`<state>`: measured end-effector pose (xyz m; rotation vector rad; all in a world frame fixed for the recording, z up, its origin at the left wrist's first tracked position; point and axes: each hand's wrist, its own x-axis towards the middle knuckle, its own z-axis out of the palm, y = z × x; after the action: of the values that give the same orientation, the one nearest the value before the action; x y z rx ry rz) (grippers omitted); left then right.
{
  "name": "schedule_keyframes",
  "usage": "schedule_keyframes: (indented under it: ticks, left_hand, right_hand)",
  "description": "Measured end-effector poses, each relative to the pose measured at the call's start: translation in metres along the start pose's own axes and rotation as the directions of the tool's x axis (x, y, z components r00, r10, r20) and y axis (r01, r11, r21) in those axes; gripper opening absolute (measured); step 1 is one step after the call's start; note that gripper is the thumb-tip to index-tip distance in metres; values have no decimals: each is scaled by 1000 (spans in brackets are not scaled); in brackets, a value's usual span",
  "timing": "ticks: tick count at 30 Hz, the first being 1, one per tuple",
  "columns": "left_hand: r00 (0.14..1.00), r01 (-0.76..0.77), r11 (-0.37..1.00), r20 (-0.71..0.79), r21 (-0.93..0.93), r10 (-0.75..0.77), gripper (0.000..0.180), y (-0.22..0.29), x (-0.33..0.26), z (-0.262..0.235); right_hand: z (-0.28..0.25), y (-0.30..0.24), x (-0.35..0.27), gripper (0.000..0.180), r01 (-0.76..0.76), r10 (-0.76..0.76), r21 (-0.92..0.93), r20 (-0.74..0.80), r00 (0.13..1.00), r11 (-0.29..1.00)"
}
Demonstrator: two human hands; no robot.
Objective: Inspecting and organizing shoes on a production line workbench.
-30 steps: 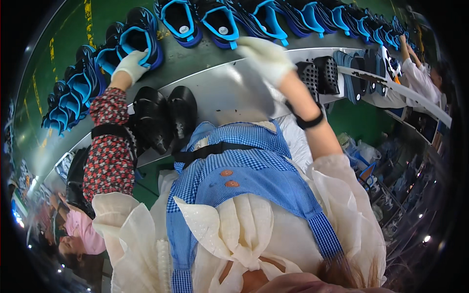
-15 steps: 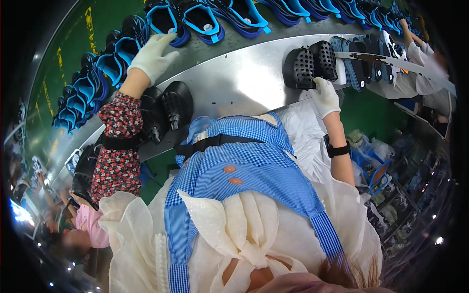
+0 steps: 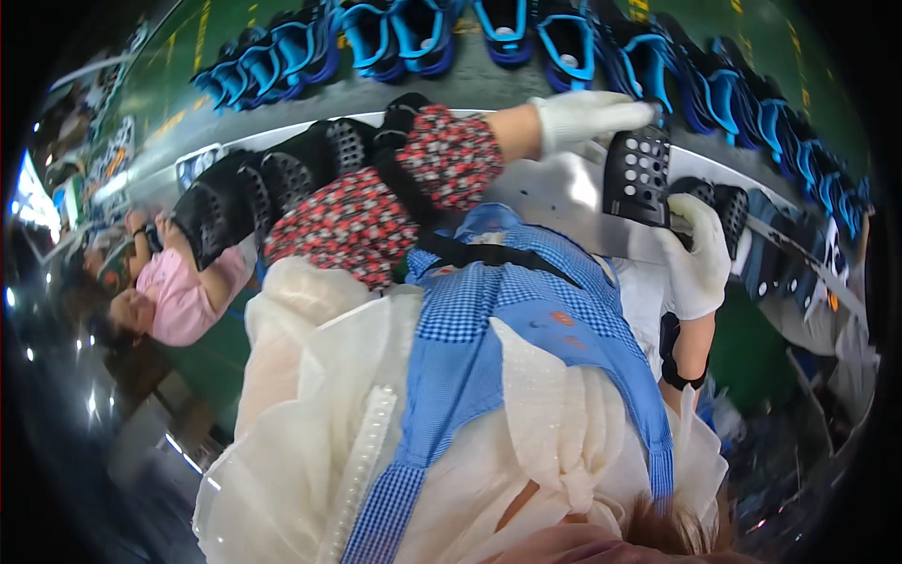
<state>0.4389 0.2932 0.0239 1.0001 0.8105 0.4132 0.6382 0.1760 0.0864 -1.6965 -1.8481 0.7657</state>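
Observation:
Between my two gloved hands stands a black perforated shoe form (image 3: 637, 179), raised above the metal bench (image 3: 564, 188). Its lower end is gripped by the curled fingers of my right hand (image 3: 697, 252). My left hand (image 3: 592, 122) reaches across from the left, fingers stretched out together, with the fingertips at the form's top end. The left thumb is hard to make out. Just beyond my right hand sit more black perforated forms (image 3: 729, 214). Further black forms (image 3: 287, 179) line the bench left of my left forearm, which partly covers them.
A long curved row of black and blue shoes (image 3: 423, 42) runs along the far side. Insoles (image 3: 785, 249) lie at the right, near a narrow metal bar (image 3: 827, 273). A person in pink (image 3: 183, 291) is at the left. Green floor (image 3: 188, 42) shows beyond the shoes.
My left hand has swung from the shoe row at left to the black form. My right hand has lifted that form off the bench. My view has turned, shifting the scene.

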Motion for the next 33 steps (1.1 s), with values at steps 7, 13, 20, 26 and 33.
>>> schedule_keyframes:
  ticks: [7,13,20,26,33]
  left_hand:
    - [982,-107,859,-189,-500,13,27,11,-9,-50]
    - [861,-313,909,-485,-276,150,16,13,-22,-72]
    - [728,-6,993,-680,117,84,41,-11,-16,-127]
    - [905,181,489,-340,853,258,28,-30,-18,-159]
    - [965,139,307,-199,942,174,39,-39,-1,-164]
  right_hand:
    - [48,-38,56,49,-138,86,266,201,976,954]
    - [91,-72,97,53,-433,334,202,388,859,879]
    - [121,-79,131,45,-182,214,-125,328,920,975]
    - [131,-49,196,50,-100,271,-405,391,880,909]
    - [162,-67,259,48,93,211,-574,441,872,813]
